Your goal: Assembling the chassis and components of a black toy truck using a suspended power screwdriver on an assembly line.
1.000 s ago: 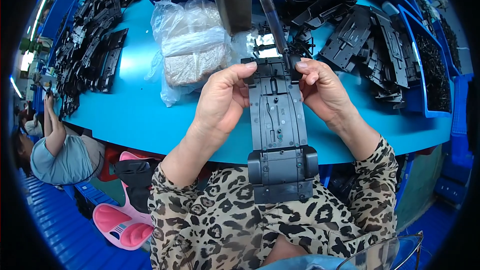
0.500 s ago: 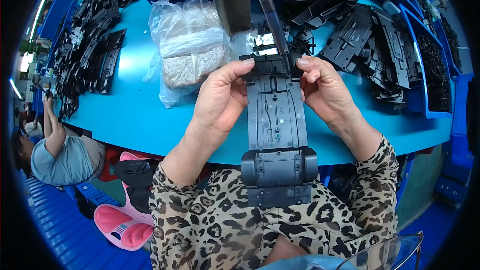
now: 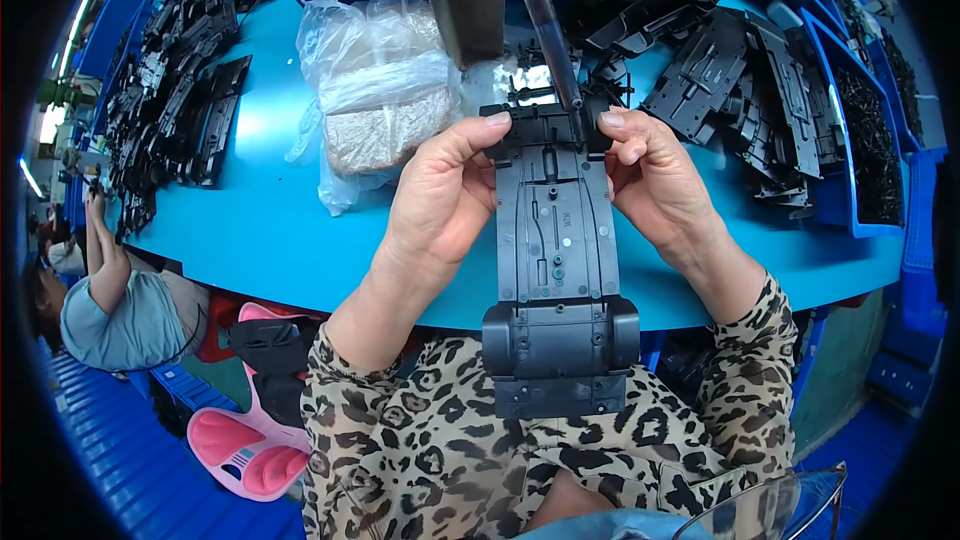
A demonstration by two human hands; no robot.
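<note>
A long black plastic chassis plate [image 3: 556, 230] is held between my two hands, its near end over my lap. My left hand [image 3: 440, 185] grips its far left corner, thumb on top and fingers beneath. At the far right corner my right hand [image 3: 660, 170] pinches the plate the same way, fingers curled. From above, the metal shaft of a hanging screwdriver [image 3: 548, 30] with a yellowish grip comes down onto the plate's far end, between my thumbs. Whether a screw sits under its tip cannot be made out. Small black parts [image 3: 530, 90] lie just beyond the plate.
Clear plastic bags of small pieces [image 3: 385, 100] lie left of the driver. Black moulded parts [image 3: 190, 70] are heaped at far left, more chassis plates [image 3: 720, 80] at right. Blue bins [image 3: 850, 130] line the right edge. A co-worker [image 3: 130, 310] sits at left by a pink chair [image 3: 250, 445].
The screwdriver tip has come down and slightly right onto the plate's far end. Both hands and the plate have shifted very slightly right.
</note>
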